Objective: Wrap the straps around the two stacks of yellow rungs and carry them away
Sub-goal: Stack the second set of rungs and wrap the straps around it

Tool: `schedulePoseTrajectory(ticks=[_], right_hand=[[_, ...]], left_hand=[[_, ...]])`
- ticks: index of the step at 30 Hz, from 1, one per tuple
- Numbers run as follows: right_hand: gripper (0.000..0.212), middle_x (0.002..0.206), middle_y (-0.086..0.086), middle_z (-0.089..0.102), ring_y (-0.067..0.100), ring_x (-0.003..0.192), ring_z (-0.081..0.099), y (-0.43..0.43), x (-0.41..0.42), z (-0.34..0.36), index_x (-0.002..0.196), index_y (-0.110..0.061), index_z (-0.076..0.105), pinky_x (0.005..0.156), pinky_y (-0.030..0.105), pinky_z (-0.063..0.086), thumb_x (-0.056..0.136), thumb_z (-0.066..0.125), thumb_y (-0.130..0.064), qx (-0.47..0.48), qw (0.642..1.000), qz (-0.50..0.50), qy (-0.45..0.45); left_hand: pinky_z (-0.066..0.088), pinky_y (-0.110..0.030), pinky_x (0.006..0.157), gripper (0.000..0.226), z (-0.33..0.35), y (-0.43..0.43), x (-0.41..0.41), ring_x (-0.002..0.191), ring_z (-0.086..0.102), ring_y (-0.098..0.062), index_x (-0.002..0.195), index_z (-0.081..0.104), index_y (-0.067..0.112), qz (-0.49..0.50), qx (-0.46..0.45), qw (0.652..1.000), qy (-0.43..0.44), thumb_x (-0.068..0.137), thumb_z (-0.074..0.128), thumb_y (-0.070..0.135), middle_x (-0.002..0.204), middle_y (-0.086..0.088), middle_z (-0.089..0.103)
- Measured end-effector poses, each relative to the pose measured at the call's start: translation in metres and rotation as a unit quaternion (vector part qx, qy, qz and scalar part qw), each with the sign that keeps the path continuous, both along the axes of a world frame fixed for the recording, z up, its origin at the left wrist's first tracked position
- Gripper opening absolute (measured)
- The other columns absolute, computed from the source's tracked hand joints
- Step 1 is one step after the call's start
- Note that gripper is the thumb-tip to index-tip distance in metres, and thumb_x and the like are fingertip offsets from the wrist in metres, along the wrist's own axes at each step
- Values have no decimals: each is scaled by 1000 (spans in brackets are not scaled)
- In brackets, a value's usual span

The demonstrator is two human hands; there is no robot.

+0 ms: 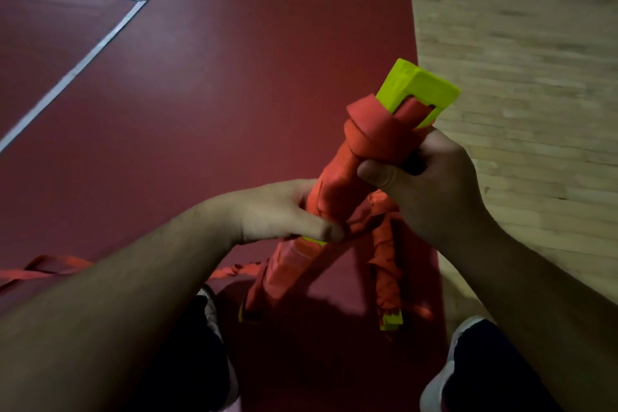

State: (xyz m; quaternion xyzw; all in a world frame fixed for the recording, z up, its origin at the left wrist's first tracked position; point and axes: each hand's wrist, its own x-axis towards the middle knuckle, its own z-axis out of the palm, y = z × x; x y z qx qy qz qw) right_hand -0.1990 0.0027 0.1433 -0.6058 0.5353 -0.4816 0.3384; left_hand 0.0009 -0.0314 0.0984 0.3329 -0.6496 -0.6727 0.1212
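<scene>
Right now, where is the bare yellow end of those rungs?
In the head view, right of centre: the yellow end pokes out just beyond the right hand, beside the wooden floor.

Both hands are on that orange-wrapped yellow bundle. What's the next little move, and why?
Likely the left hand should draw in slack and wind another turn. The right hand grips the stack of yellow rungs near its top, the left hand pinches the strap lower down, and a loose length of strap lies on the red floor.

I see free red floor (200, 77) ahead and left; a loose strap (43, 269) lies lower left; wrapped rungs (384, 261) block between the shoes (449, 365).
</scene>
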Motion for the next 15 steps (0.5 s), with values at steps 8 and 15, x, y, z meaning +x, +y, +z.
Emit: schedulePoseTrajectory(ticks=[8,15], right_hand=[[41,66,-42,61,-23,70,58,3,-2,-8,95,-28,61,63,0,40,62,83,-24,7,1000,28,2],[24,65,-33,61,-15,65,54,-6,-14,-14,88,-33,67,59,6,37,73,77,-49,5,999,-40,37]], left_hand=[[49,-34,84,62,-5,-4,5,91,57,-14,116,60,-2,-1,-8,999,-44,66,76,32,95,-1,63],[48,-24,72,83,-3,-3,1,78,55,-11,94,63,11,29,-52,998,-31,64,60,88,83,3,60]])
